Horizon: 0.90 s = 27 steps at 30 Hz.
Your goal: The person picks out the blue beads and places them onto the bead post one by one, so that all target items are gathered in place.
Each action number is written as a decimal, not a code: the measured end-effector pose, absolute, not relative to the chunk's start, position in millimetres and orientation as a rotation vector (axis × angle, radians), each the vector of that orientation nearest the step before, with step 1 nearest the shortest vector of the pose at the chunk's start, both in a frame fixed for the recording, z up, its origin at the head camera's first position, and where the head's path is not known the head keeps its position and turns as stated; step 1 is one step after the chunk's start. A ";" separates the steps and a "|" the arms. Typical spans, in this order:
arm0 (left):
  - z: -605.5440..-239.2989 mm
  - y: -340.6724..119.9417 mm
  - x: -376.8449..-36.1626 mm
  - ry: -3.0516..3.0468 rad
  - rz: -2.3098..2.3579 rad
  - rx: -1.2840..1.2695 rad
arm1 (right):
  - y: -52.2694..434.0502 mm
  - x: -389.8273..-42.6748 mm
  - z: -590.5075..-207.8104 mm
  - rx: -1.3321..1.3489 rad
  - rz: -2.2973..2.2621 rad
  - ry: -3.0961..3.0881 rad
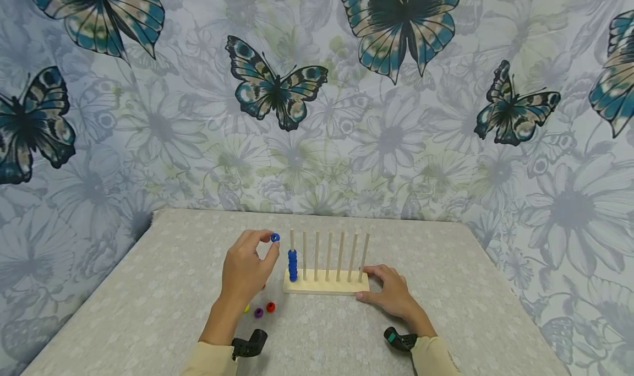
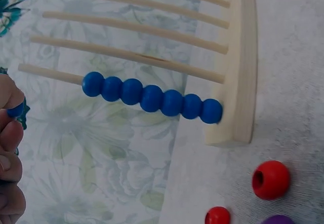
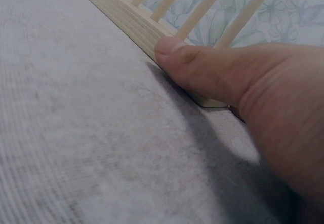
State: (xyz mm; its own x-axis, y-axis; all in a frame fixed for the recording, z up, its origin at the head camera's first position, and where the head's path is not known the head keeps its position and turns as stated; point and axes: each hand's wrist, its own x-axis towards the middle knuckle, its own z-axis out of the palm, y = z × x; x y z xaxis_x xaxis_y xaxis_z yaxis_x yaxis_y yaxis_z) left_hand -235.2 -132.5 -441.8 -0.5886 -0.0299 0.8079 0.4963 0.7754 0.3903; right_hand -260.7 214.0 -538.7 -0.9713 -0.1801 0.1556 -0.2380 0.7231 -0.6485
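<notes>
A blue bead (image 1: 274, 237) is pinched between the thumb and fingers of my left hand (image 1: 245, 266), level with the tops of the pegs and just left of them. The wooden peg rack (image 1: 327, 289) stands on the table with a row of upright pegs. On its leftmost peg sits a stack of several blue beads (image 2: 152, 98), with bare peg above them; the other pegs carry none. My right hand (image 1: 391, 293) grips the right end of the rack's base, its thumb (image 3: 187, 62) along the front edge and fingers behind.
Loose beads lie on the table left of the rack: a red bead (image 1: 270, 307), a purple bead (image 1: 258, 312) and a yellow bead (image 1: 246, 309). Another red bead (image 2: 217, 216) is partly cut off. Behind the table hangs a butterfly-patterned cloth (image 1: 396, 161).
</notes>
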 end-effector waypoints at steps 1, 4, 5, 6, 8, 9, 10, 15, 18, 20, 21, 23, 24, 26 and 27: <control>-439.9 -131.5 -235.7 -2.083 -0.756 -0.355 | 213.9 -260.7 -538.3 0.343 1.086 -2.839; -434.2 -129.3 -237.4 -2.071 -0.753 -0.375 | 213.7 -260.4 -537.6 0.347 1.084 -2.834; -432.3 -128.7 -238.0 -2.068 -0.745 -0.379 | 213.8 -260.2 -537.5 0.349 1.088 -2.833; -430.7 -128.2 -238.6 -2.064 -0.741 -0.384 | 214.0 -260.1 -537.6 0.351 1.088 -2.833; -427.8 -127.1 -239.8 -2.059 -0.732 -0.390 | 214.3 -259.8 -537.7 0.353 1.093 -2.835; -426.5 -126.5 -240.3 -2.058 -0.728 -0.392 | 214.6 -259.8 -538.1 0.355 1.091 -2.836; -425.2 -125.8 -240.8 -2.058 -0.723 -0.393 | 214.8 -259.7 -538.3 0.355 1.090 -2.838; -420.2 -120.8 -242.2 -2.080 -0.741 -0.409 | 215.1 -259.6 -538.9 0.356 1.094 -2.831; -418.2 -117.8 -242.7 -2.097 -0.757 -0.419 | 214.9 -259.5 -538.7 0.352 1.093 -2.833; -417.5 -116.1 -243.0 -2.101 -0.764 -0.426 | 214.7 -259.4 -538.3 0.350 1.092 -2.834; -417.3 -115.4 -243.2 -2.102 -0.766 -0.432 | 214.5 -259.4 -538.1 0.348 1.090 -2.834; -417.2 -113.9 -243.6 -2.104 -0.774 -0.439 | 214.4 -259.6 -537.8 0.343 1.089 -2.836; -417.2 -113.3 -243.8 -2.105 -0.777 -0.444 | 214.4 -259.7 -537.8 0.342 1.087 -2.837; -417.6 -112.0 -244.2 -2.110 -0.784 -0.449 | 214.4 -259.8 -537.8 0.342 1.086 -2.838; -417.8 -111.3 -244.4 -2.114 -0.787 -0.448 | 214.4 -259.8 -537.9 0.341 1.081 -2.840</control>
State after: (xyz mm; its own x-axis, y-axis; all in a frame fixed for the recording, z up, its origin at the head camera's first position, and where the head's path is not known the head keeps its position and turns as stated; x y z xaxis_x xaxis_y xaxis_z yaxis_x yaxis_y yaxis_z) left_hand -244.4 -111.3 -417.8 -0.6026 0.0430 0.7969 0.5536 0.7418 0.3786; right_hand -259.8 214.4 -537.9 -0.9716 -0.1773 0.1569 -0.2368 0.7257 -0.6460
